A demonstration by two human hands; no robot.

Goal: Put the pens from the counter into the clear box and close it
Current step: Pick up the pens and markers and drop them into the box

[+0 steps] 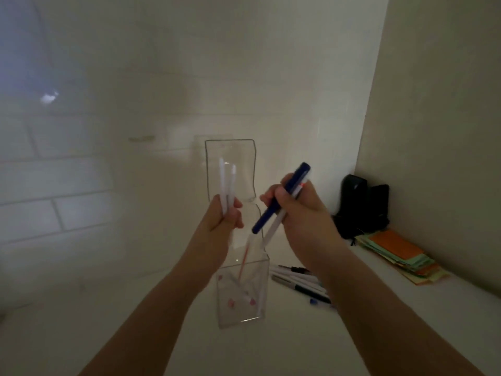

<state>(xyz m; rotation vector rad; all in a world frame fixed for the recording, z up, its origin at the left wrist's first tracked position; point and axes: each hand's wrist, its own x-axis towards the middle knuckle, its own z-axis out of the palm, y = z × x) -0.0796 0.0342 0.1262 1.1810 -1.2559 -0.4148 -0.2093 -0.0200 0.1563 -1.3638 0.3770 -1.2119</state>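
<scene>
A tall clear box stands upright on the white counter, its hinged lid flipped up behind it. Inside it lean a few white pens with red ends. My left hand is closed around two white pens that point upward, just above and left of the box mouth. My right hand grips a dark blue pen and a white pen with its lower tip angled down over the box opening. Several loose pens lie on the counter right of the box.
A black device sits in the right corner against the wall. A stack of orange, green and yellow paper pads lies in front of it. A tiled wall rises behind the counter.
</scene>
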